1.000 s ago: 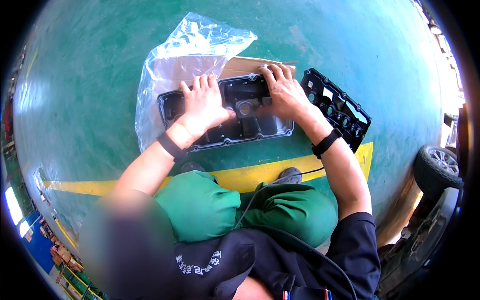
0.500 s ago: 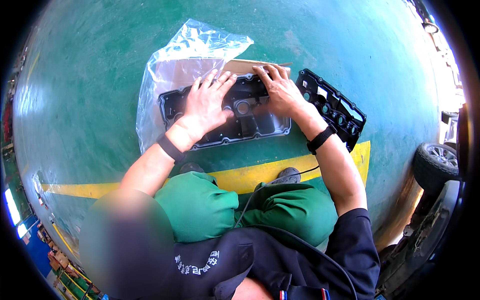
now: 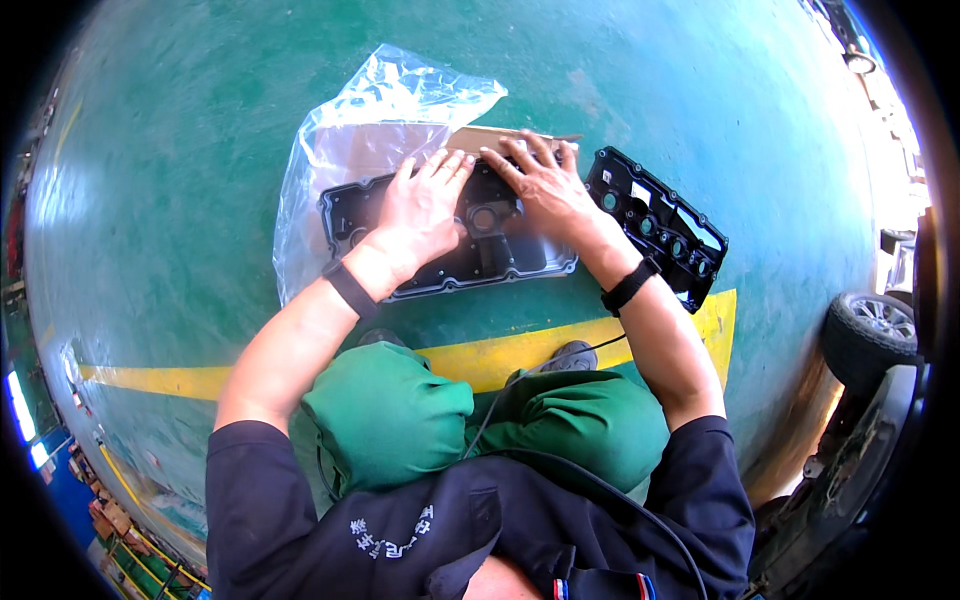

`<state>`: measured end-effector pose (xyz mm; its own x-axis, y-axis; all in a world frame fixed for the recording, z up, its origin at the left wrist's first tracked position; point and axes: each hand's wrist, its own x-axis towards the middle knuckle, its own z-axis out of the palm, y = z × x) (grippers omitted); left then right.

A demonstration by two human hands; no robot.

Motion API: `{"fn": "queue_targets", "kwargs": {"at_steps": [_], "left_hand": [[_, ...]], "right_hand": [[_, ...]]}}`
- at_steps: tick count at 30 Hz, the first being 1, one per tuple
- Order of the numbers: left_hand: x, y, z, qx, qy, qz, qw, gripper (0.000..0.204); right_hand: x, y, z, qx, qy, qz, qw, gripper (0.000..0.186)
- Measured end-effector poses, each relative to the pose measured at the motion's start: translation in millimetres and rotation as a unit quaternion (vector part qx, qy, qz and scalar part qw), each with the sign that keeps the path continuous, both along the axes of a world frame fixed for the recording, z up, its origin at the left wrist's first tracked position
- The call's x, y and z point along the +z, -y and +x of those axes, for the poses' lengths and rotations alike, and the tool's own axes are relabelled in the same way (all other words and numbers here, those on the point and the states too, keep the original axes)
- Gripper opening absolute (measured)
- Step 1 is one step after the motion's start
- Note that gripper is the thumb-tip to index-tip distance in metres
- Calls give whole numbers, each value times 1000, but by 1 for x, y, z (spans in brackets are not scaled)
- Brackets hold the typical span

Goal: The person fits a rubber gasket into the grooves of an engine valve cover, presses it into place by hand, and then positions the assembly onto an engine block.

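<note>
A long black valve cover [image 3: 470,270] lies hollow side up on the floor in front of me, with a pale rim and a round hole near its middle. Across its left half rests my left hand [image 3: 425,205], fingers stretched toward the far edge. My right hand [image 3: 545,190] is over the right half, fingers spread at the far rim, thumb side blurred and partly hidden. Both hands look open, grasping nothing. Under and behind the cover are a clear plastic bag [image 3: 400,85] and a piece of cardboard [image 3: 490,140]. A second black valve cover [image 3: 655,215] lies at the right.
A yellow stripe [image 3: 500,355] crosses the green floor [image 3: 200,200] between my feet and the cover. A thin black cable [image 3: 497,400] runs over my green trousers. A wheel with a tyre [image 3: 870,335] stands far right.
My right hand has slid left along the far rim, closer to my left hand, its fingers now more spread. My left hand has shifted only slightly. Both covers appear to stay put.
</note>
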<state>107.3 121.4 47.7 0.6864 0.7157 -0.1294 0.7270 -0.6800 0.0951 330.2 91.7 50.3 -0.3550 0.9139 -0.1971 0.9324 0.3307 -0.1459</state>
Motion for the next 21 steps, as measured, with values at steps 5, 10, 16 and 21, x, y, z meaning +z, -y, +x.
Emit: {"fn": "queue_targets", "kwargs": {"at_steps": [5,10,16,21], "left_hand": [[4,-2,8,8,-38,-22,999,91],[2,7,-26,-6,32,14,999,103],[-35,37,-170,415,316,4,853,67],[-24,49,-170,435,533,-526,500,41]], "right_hand": [[-1,-3,0,15,-2,18,1000,110],[19,10,3,-55,-69,30,996,109],[-36,74,48,-359,-392,-87,843,67],[-41,73,27,-454,-515,-200,699,47]]}}
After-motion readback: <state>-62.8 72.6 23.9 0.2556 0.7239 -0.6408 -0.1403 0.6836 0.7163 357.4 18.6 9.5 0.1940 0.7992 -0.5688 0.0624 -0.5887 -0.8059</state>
